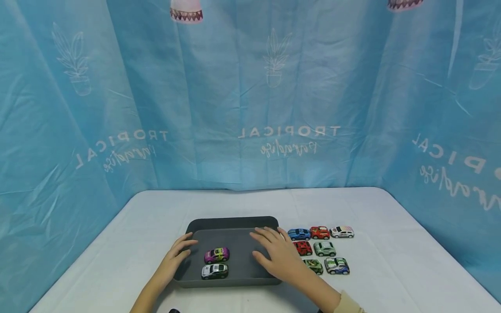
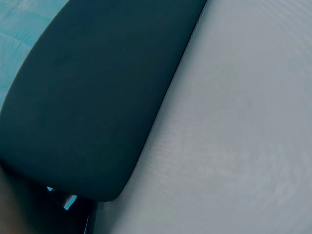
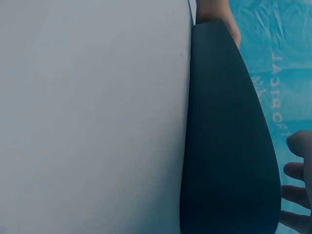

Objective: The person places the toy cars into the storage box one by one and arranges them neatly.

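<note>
Worktop (image 1: 375,248), one, white-covered, carrying all items below.

Left hand (image 1: 174,258), bare: at the tray's left side, fingers loosely extended over the rim, released and holding nothing; contact with the tray cannot be told.

Right hand (image 1: 278,254), bare, beige sleeve (image 1: 347,304): over the tray's right side, fingers spread, released and holding nothing; contact likewise cannot be told.

Tray (image 1: 243,254), one, dark grey, rectangular, rounded corners, between the hands; its outer wall looms large in both wrist views. Inside, left of centre: white car (image 1: 215,271), nearer; purple-and-yellow car (image 1: 217,255), just beyond.

Toy cars right of the tray, seven, in three rows.
Near row: green patterned car (image 1: 315,266), partly hidden by the right arm; white, green and blue car (image 1: 337,265).
Middle row: red-and-black car (image 1: 303,248); pale green car (image 1: 324,248).
Far row: blue car (image 1: 299,234); red car (image 1: 320,233); white patterned car (image 1: 342,232).

Backdrop (image 1: 215,100): blue cloth, mirrored "TROPICAL Paradise" lettering, potted-plant outlines.
</note>
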The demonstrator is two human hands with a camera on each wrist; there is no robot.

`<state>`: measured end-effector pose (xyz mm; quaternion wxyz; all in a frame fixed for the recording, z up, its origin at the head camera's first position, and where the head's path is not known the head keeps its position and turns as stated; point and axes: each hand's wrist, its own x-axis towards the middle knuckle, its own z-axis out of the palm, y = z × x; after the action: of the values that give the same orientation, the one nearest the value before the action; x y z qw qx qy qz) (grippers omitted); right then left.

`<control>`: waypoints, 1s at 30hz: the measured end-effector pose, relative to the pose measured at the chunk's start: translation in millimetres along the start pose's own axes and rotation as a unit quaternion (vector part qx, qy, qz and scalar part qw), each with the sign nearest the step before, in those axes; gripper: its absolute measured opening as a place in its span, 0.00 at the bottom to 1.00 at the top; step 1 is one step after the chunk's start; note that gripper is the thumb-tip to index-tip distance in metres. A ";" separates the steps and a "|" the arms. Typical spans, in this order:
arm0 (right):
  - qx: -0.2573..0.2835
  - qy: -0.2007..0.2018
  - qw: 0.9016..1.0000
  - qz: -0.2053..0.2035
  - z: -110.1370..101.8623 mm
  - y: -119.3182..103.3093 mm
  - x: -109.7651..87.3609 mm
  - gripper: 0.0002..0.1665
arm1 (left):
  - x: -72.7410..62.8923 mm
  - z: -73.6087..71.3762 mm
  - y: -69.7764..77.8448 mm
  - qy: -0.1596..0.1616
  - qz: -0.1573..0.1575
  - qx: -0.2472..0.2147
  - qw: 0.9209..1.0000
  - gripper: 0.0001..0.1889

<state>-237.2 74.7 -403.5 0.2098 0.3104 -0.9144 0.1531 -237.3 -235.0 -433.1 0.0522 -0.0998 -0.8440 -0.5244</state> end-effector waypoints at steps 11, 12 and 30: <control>0.002 0.007 0.999 0.033 -17.1 16.6 -12.3 0.28 | -0.3 0.0 0.5 -0.001 -0.001 -0.002 1.000 0.16; -0.004 0.009 0.999 0.035 -18.4 18.1 -13.2 0.28 | 0.0 -0.2 1.0 0.000 -0.001 -0.001 1.000 0.16; -0.051 0.042 0.994 0.081 -35.4 52.3 -30.7 0.28 | 0.6 -1.2 4.2 0.001 -0.021 0.013 1.000 0.16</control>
<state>-238.0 144.5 -395.4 0.2507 0.2170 -0.9336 0.1358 -236.9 -234.2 -428.7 0.0434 -0.0806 -0.8524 -0.5148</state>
